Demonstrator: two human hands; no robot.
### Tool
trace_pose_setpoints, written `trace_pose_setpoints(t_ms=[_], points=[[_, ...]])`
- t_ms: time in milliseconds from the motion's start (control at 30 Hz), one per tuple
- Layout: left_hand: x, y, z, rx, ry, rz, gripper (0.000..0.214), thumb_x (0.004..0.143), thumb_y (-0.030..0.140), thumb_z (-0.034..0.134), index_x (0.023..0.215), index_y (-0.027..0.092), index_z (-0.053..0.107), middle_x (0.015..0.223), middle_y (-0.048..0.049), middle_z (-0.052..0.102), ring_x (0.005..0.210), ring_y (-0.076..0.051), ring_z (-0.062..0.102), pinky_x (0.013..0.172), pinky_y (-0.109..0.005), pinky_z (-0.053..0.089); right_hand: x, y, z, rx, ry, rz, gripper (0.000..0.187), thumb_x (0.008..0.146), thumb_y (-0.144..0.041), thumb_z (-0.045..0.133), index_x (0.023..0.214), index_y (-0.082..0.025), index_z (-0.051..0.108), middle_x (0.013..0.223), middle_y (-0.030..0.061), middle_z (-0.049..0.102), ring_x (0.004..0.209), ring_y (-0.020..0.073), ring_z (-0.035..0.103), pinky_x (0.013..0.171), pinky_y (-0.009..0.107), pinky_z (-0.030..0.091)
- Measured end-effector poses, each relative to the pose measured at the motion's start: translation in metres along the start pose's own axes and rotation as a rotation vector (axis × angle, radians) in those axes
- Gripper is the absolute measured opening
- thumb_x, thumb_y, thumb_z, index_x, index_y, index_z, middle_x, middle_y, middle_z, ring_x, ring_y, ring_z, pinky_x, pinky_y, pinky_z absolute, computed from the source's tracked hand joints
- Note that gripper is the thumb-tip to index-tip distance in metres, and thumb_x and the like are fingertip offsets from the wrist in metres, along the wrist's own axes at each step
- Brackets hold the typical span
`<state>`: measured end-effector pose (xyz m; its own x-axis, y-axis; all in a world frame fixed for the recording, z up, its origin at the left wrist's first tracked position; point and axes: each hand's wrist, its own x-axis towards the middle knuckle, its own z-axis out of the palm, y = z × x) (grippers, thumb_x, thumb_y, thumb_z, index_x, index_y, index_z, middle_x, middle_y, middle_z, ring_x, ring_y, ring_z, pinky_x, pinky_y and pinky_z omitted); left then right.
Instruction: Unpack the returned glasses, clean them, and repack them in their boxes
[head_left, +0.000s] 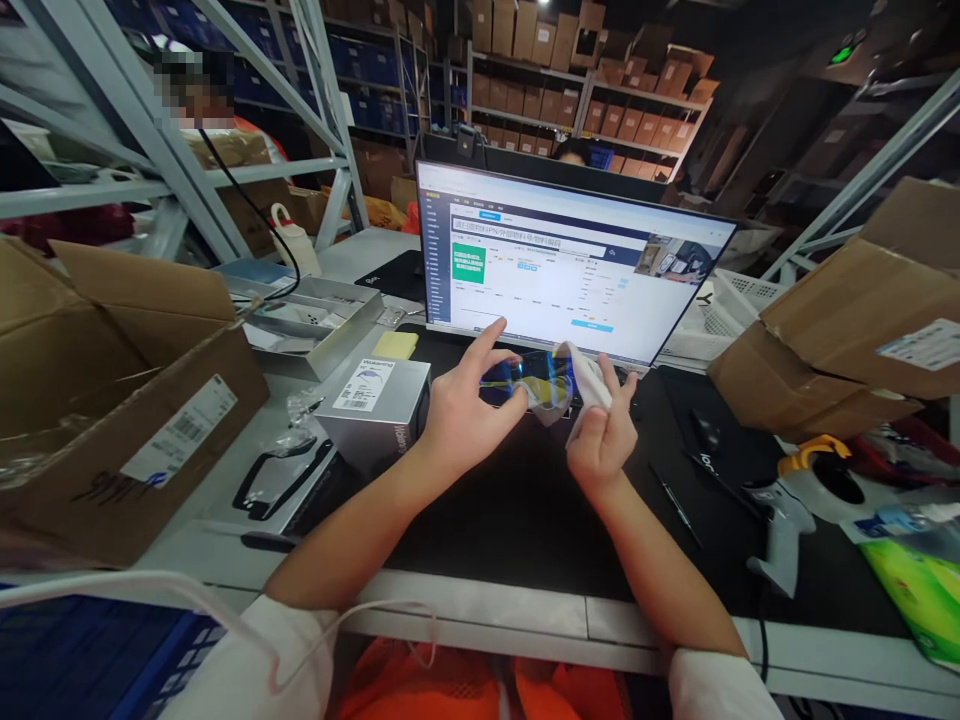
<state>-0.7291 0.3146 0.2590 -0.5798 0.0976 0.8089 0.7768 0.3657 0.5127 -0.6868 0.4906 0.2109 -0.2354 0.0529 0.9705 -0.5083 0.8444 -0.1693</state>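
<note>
A pair of sunglasses with blue mirrored lenses (pixel 525 380) is held over the black desk mat (pixel 525 510), in front of the monitor (pixel 562 265). My left hand (pixel 465 405) grips the glasses at their left end, with the index finger stretched up. My right hand (pixel 600 430) is closed on a white cloth (pixel 589 375) pressed against the right lens. A grey product box (pixel 379 405) with a label stands just left of my left hand.
An open cardboard box (pixel 112 400) sits at the left, another (pixel 847 320) at the right. A metal tray (pixel 315 320), a yellow note pad (pixel 396 345), a bagged black part (pixel 281 480), a barcode scanner (pixel 784 525) and tape roll (pixel 825 485) lie around. Shelving with boxes stands behind.
</note>
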Motion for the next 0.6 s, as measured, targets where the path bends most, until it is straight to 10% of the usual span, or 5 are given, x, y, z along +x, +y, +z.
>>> trace_pose_setpoints(t_ms=[600], points=[[0.0005, -0.0055, 0.0030, -0.005, 0.001, -0.020, 0.074, 0.080, 0.016, 0.070, 0.148, 0.023, 0.043, 0.113, -0.0022, 0.076, 0.105, -0.017, 0.074, 0.102, -0.031, 0.057, -0.0069, 0.0018, 0.0046, 0.007, -0.072, -0.101, 0.037, 0.103, -0.028, 0.036, 0.129, -0.017, 0.060, 0.138, 0.0171, 0.064, 0.136, 0.0336, 0.056, 0.124, 0.067, 0.012]])
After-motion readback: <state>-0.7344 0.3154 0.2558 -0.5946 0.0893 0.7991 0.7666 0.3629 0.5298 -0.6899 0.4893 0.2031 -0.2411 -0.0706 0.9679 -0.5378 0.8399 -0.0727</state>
